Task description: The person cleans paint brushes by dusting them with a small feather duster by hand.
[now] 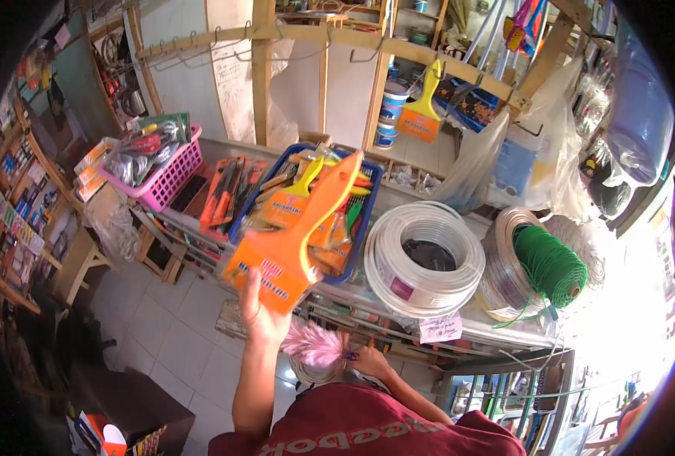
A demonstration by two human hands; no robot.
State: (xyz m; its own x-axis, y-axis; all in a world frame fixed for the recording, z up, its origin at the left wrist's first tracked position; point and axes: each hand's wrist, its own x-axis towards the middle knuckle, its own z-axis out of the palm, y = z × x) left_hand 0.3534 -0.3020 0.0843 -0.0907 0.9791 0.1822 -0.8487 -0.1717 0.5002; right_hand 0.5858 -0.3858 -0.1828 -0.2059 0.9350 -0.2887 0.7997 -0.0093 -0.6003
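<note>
My left hand [265, 319] grips a large orange paintbrush [318, 209] by its orange printed sleeve, thumb across the front. The handle points up and to the right. Lower down, my right hand [371, 362] is closed around the handle of a pink feather duster [314, 344], close to my body. Behind the raised brush stands a blue basket [235, 228] of packed brushes, among them a yellow-handled paintbrush [304, 182]. The raised brush hides part of the basket.
On the glass counter are a pink basket [161, 199] of cables, packaged tools [229, 190], a white cable coil [425, 292] and a green twine spool [554, 266]. Above runs a wooden hook rail [307, 33], where a yellow paintbrush [428, 95] hangs. A dark box [132, 403] stands lower left.
</note>
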